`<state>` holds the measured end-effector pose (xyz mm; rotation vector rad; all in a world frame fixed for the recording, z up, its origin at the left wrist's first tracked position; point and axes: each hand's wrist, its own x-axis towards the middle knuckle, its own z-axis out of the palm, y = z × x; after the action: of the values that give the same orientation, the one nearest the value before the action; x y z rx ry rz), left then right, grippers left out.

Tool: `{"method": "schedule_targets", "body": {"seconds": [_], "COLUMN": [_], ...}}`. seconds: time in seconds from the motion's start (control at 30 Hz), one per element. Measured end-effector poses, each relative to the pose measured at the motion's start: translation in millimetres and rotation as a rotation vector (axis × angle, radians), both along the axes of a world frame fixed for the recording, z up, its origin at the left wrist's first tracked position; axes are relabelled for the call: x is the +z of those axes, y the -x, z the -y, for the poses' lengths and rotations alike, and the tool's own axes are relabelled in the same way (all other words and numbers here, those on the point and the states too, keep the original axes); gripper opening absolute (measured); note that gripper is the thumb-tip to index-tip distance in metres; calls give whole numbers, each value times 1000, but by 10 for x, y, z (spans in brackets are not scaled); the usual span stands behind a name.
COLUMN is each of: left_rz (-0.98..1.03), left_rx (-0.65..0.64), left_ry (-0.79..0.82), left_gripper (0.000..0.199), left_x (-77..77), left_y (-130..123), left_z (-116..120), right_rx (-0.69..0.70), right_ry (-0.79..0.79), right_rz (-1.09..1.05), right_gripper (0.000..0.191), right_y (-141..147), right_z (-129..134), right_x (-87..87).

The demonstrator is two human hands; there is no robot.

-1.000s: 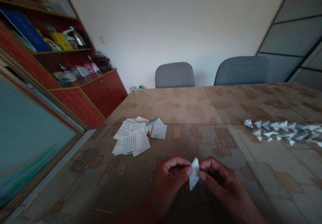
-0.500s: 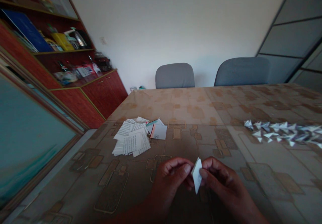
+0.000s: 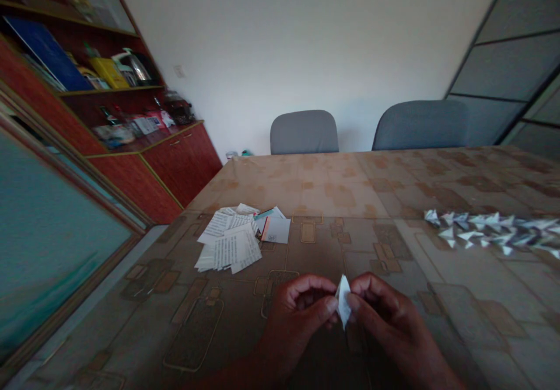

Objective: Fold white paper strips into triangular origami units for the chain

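Low in the head view, the left hand [image 3: 297,314] and the right hand [image 3: 385,320] meet over the near edge of the patterned surface [image 3: 350,197]. Between them stands a small folded paper piece [image 3: 343,302], white and narrow, pinched at its sides by the thumb and forefinger of each hand; the other fingers curl inward. To the left lies a loose pile of printed paper slips [image 3: 231,241]. Well apart to the right, a row of folded paper triangles [image 3: 490,229] stretches toward the edge. Two grey chairs [image 3: 304,132] stand behind the far side.
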<state>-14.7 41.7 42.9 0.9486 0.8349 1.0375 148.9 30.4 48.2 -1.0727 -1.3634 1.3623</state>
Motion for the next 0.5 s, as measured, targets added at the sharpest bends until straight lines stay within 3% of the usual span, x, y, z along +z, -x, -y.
{"method": "schedule_targets", "body": {"seconds": [0.23, 0.5], "left_rz": [25, 93], "left_rx": [3, -20], "left_ry": [32, 23], "left_gripper": [26, 23], "left_x": [38, -89], "left_y": [-5, -7], "left_z": [2, -30], "right_rx": [-12, -17], "right_ry": [-6, -32], "right_rz": [-16, -1], "right_gripper": [29, 29], "right_y": [10, 10], "right_z": [9, 3], "right_x": [19, 30]}}
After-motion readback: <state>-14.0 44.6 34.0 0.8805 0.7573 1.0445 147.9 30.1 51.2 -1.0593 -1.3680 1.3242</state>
